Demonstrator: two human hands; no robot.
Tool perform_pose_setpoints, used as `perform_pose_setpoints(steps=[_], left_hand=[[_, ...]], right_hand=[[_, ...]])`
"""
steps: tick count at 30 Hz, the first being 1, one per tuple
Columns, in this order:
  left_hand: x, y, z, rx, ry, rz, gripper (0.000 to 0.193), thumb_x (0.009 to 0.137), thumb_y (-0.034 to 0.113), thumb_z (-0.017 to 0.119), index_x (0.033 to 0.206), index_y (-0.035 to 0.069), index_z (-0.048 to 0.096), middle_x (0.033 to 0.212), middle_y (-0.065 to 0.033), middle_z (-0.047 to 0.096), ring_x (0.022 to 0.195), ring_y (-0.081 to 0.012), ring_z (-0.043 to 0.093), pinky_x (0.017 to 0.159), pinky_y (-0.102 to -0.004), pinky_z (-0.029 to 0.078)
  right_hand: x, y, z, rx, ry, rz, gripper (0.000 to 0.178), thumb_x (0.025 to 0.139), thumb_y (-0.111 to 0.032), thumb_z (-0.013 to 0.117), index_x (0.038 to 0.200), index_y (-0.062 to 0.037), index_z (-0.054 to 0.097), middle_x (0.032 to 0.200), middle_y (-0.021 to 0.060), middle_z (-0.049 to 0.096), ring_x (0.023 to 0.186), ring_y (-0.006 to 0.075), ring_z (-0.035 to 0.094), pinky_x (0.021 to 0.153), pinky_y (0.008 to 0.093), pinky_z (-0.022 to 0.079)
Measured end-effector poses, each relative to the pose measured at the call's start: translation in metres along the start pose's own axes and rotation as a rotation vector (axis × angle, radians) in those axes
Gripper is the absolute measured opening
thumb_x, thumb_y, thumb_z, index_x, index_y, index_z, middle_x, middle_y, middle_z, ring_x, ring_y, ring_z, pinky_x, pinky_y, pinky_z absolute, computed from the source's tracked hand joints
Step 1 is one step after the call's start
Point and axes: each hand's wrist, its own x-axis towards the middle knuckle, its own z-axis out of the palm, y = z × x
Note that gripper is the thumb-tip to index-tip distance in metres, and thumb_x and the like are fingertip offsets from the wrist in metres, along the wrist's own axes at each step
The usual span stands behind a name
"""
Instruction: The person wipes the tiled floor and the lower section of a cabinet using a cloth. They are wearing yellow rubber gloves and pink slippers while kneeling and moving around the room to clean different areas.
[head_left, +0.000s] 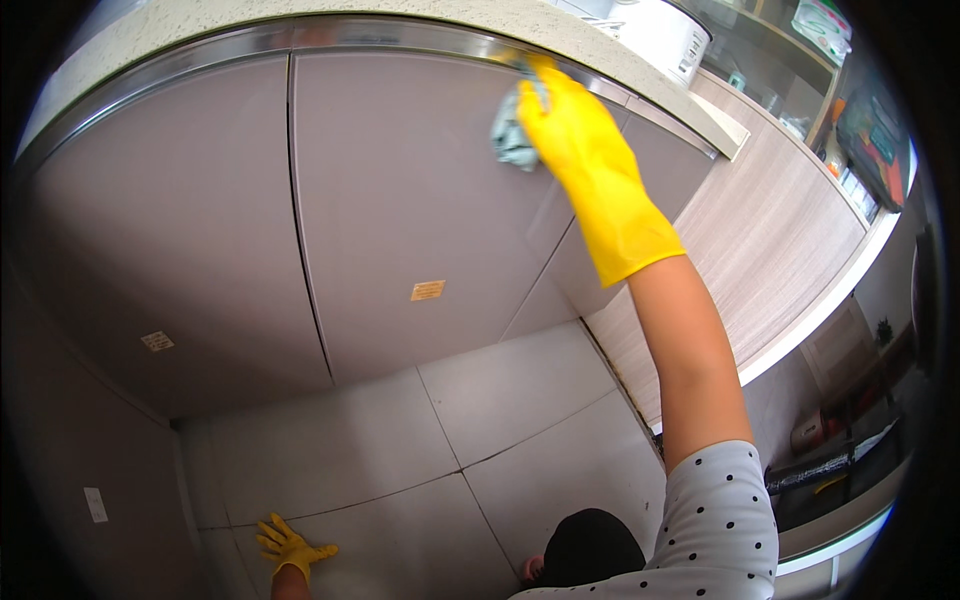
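Note:
My right hand (pixel 560 115), in a long yellow rubber glove, is closed on a grey-green cleaning cloth (pixel 513 138). The cloth lies at the top of a glossy taupe cabinet door (pixel 400 180), just below the metal strip (pixel 400 38) under the countertop. Part of the cloth is hidden behind the gloved fingers. Low on the left, my left hand (pixel 290 546) wears a yellow glove too. Its fingers are spread over the grey floor tiles (pixel 380 535), and nothing is in it.
Above the doors runs a pale speckled countertop (pixel 220 28), with a white appliance (pixel 665 40) on it at the right. A wood-grain panel (pixel 770 200) and shelves of household items (pixel 850 130) bound the right side. Small stickers (pixel 428 290) mark the doors. My dark-clad knee (pixel 595 550) is below.

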Motion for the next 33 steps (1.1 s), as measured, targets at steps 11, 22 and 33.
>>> perform_pose_setpoints(steps=[11,22,33], left_hand=[[0.004,0.0,0.001,0.06,0.007,-0.051,0.172,0.054,0.064,0.096,0.157,0.017,-0.033,0.164,-0.0245,-0.033,0.154,-0.0425,-0.027,0.123,-0.064,-0.006],[0.01,-0.001,0.005,0.037,0.016,-0.038,0.174,0.052,0.062,0.097,0.157,0.015,-0.034,0.164,-0.0254,-0.033,0.153,-0.0432,-0.028,0.121,-0.0669,-0.007],[0.002,-0.003,0.001,0.023,0.018,0.019,0.17,0.054,0.063,0.095,0.16,0.011,-0.027,0.165,-0.0281,-0.028,0.153,-0.0477,-0.025,0.121,-0.0676,-0.003]], right_hand=[[0.002,-0.062,0.0,0.036,-0.182,0.176,0.054,0.1,-0.049,0.044,0.137,-0.0111,0.056,0.125,0.0261,0.066,0.114,0.0462,0.063,0.098,0.0521,0.05],[0.003,0.093,-0.004,-0.047,0.045,0.275,0.053,0.101,-0.046,0.045,0.143,-0.0146,0.055,0.125,0.0198,0.069,0.116,0.0424,0.064,0.099,0.0472,0.051],[0.018,0.055,0.011,0.137,-0.014,0.423,0.054,0.102,-0.042,0.048,0.143,-0.0077,0.057,0.125,0.0218,0.069,0.111,0.0357,0.065,0.097,0.0399,0.049]])
